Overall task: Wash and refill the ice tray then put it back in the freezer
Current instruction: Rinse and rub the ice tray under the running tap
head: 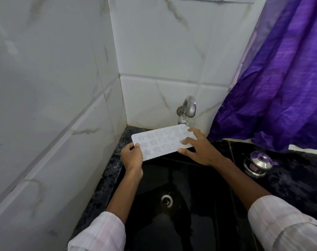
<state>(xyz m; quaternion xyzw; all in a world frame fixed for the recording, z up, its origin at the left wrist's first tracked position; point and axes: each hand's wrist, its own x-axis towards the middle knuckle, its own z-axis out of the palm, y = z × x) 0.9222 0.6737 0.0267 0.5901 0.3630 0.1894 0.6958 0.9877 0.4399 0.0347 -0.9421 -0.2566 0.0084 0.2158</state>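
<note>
A white ice tray (160, 142) with star-shaped and round cells is held level over the black sink (172, 223). Its far right corner sits right under the spout of the chrome tap (187, 109) on the wall. My left hand (131, 156) grips the tray's near left corner. My right hand (199, 147) lies over the tray's right end, fingers spread on top and thumb under the near edge. I cannot tell whether water is running.
The sink has a metal drain (166, 199) in its wet bottom. White marbled tile walls meet in a corner behind the tap. A purple curtain (280, 78) hangs at the right. A small lidded steel pot (258, 163) stands on the dark counter at the right.
</note>
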